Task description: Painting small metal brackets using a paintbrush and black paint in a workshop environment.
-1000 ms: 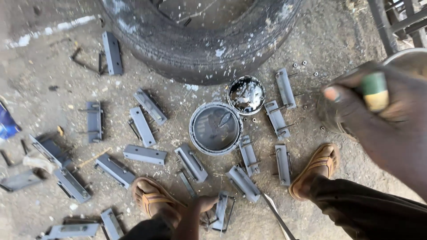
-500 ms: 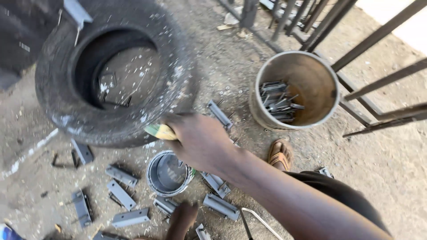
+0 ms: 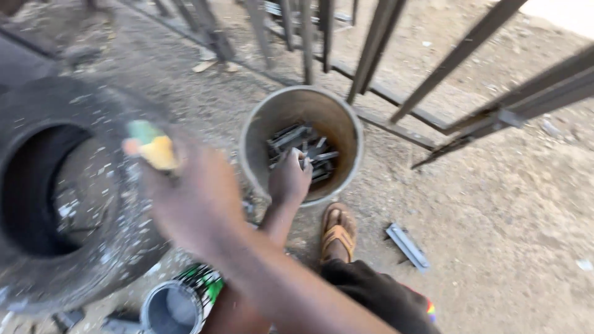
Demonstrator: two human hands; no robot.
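Observation:
My left hand (image 3: 289, 179) reaches into a round grey bucket (image 3: 253, 133) that holds several dark metal brackets (image 3: 322, 158). Its fingers are closed around one grey bracket (image 3: 301, 158) at the bucket's middle. My right hand (image 3: 192, 198) is close to the camera and blurred, crossing over my left arm. It grips a tool with a green and yellow handle (image 3: 151, 145); the tool's working end is hidden.
A large worn tyre (image 3: 37, 272) lies at the left. An open paint tin (image 3: 170, 306) stands at the bottom beside it. My sandalled foot (image 3: 337, 232) rests below the bucket, a loose bracket (image 3: 407, 246) to its right. A barred metal gate (image 3: 371, 55) stands behind.
The view has swung up and right, from the brackets on the ground to the bucket. My left hand went from near my foot into the bucket and closed on a bracket.

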